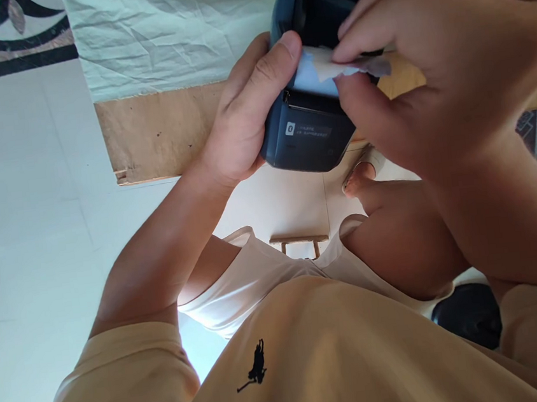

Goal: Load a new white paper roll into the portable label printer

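A dark blue-black portable label printer point(309, 134) is held up in front of me, tilted, with a Bluetooth mark on its lower face. My left hand point(251, 100) wraps round its left side, thumb on the upper edge. Across the printer's opening lies a roll of white paper point(312, 81) with a torn, ragged end. My right hand point(427, 63) pinches that loose paper end between thumb and fingers. The upper part of the printer is partly hidden behind my right hand.
Behind the printer is a wooden table point(156, 136) with a wrinkled pale green cloth point(174, 38) on it. Below are my legs, a small wooden stool point(299, 240) and the light tiled floor point(27, 239). A black object point(470, 317) is at the lower right.
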Tool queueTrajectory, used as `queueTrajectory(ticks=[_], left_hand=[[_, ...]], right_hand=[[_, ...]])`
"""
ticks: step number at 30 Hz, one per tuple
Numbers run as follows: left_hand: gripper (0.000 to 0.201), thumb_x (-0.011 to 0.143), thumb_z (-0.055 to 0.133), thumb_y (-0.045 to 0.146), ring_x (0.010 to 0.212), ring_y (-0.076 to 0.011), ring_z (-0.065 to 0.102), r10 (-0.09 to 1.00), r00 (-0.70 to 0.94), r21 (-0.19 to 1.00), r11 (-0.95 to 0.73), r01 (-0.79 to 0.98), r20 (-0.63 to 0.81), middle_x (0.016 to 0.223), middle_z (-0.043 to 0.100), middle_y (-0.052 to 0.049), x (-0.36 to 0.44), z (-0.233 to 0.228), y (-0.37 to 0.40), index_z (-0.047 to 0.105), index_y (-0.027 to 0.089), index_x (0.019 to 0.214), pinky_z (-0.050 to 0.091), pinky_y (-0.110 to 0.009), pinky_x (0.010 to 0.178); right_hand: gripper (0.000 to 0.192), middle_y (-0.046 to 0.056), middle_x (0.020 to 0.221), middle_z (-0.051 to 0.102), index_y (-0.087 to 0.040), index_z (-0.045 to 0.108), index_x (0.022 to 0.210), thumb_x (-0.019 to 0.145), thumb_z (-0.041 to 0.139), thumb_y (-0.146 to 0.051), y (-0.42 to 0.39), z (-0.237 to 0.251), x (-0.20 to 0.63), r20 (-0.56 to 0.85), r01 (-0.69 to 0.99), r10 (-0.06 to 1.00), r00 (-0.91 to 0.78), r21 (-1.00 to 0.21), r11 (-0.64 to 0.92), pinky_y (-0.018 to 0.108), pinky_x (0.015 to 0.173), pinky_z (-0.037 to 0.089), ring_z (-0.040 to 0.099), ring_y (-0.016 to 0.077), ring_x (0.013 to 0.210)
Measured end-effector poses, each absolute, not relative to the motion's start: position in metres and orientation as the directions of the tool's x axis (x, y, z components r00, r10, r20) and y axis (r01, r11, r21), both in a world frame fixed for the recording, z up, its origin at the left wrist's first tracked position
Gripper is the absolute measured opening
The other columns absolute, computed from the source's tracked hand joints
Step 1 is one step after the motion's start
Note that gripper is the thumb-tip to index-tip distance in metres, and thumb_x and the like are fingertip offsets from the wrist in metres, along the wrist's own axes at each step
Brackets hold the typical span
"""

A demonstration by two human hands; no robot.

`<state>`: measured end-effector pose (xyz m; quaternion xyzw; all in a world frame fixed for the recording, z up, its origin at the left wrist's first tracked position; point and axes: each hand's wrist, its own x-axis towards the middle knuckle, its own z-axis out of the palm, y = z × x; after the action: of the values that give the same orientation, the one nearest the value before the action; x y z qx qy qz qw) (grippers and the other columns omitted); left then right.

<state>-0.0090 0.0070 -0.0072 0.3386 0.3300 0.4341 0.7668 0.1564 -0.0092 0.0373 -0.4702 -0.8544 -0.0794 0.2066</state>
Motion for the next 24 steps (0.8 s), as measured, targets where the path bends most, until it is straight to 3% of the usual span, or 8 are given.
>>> queueTrajectory(ticks=[4, 6, 9, 14, 19, 24], left_hand=[[0.018, 0.078, 0.044, 0.032, 0.065, -0.0110, 0.048, 0.962, 0.272, 0.883, 0.107, -0.456, 0.024, 0.062, 0.041, 0.000, -0.001, 0.000, 0.003, 0.051, 0.023, 0.064, 0.032, -0.029, 0.060], [0.005, 0.074, 0.049, 0.029, 0.073, -0.0135, 0.052, 0.957, 0.283, 0.887, 0.070, -0.456, 0.070, 0.070, 0.050, 0.001, -0.002, 0.000, 0.003, 0.053, 0.027, 0.076, 0.037, -0.030, 0.065], [0.032, 0.063, 0.059, 0.025, 0.090, -0.0195, 0.051, 0.929, 0.352, 0.908, 0.044, -0.417, 0.117, 0.090, 0.058, 0.002, -0.004, -0.004, 0.006, 0.051, 0.031, 0.093, 0.041, -0.031, 0.074], [0.039, 0.059, 0.061, 0.025, 0.088, -0.0206, 0.052, 0.903, 0.402, 0.933, 0.001, -0.361, 0.154, 0.098, 0.057, 0.001, -0.004, -0.005, 0.008, 0.052, 0.030, 0.097, 0.042, -0.032, 0.071], [0.038, 0.064, 0.051, 0.022, 0.083, -0.0175, 0.056, 0.915, 0.370, 0.942, -0.034, -0.334, 0.164, 0.094, 0.057, 0.001, 0.001, -0.003, 0.003, 0.049, 0.029, 0.101, 0.042, -0.030, 0.069], [0.043, 0.056, 0.054, 0.023, 0.099, -0.0197, 0.054, 0.915, 0.379, 0.939, 0.000, -0.344, 0.139, 0.104, 0.056, 0.002, 0.001, -0.003, 0.005, 0.050, 0.030, 0.099, 0.043, -0.029, 0.074]], right_hand=[[0.023, -0.012, 0.094, 0.051, -0.031, 0.051, 0.091, 0.073, 0.037, -0.037, -0.019, 0.038, 0.155, 0.402, 0.821, 0.760, -0.511, -0.034, 0.570, 0.024, 0.081, 0.041, 0.048, 0.0037, 0.091], [0.024, -0.015, 0.097, 0.050, -0.034, 0.049, 0.093, 0.074, 0.037, -0.040, -0.021, 0.035, 0.155, 0.369, 0.809, 0.762, -0.532, -0.043, 0.586, 0.025, 0.082, 0.042, 0.048, 0.0039, 0.091], [0.028, -0.016, 0.103, 0.048, -0.036, 0.047, 0.098, 0.072, 0.039, -0.044, -0.020, 0.029, 0.157, 0.309, 0.806, 0.780, -0.545, -0.064, 0.588, 0.028, 0.084, 0.043, 0.047, 0.0065, 0.095], [0.030, -0.009, 0.097, 0.052, -0.029, 0.051, 0.096, 0.069, 0.044, -0.042, -0.018, 0.030, 0.167, 0.438, 0.759, 0.722, -0.535, -0.125, 0.639, 0.024, 0.085, 0.041, 0.048, 0.0046, 0.092], [0.040, 0.001, 0.104, 0.045, -0.016, 0.048, 0.103, 0.074, 0.035, -0.041, -0.019, 0.039, 0.176, 0.390, 0.871, 0.858, -0.334, -0.222, 0.439, 0.025, 0.100, 0.034, 0.044, 0.0087, 0.106], [0.052, 0.001, 0.107, 0.047, -0.013, 0.042, 0.113, 0.070, 0.042, -0.043, -0.009, 0.027, 0.184, 0.435, 0.841, 0.880, -0.190, -0.390, 0.375, 0.019, 0.071, 0.040, 0.049, 0.0065, 0.092]])
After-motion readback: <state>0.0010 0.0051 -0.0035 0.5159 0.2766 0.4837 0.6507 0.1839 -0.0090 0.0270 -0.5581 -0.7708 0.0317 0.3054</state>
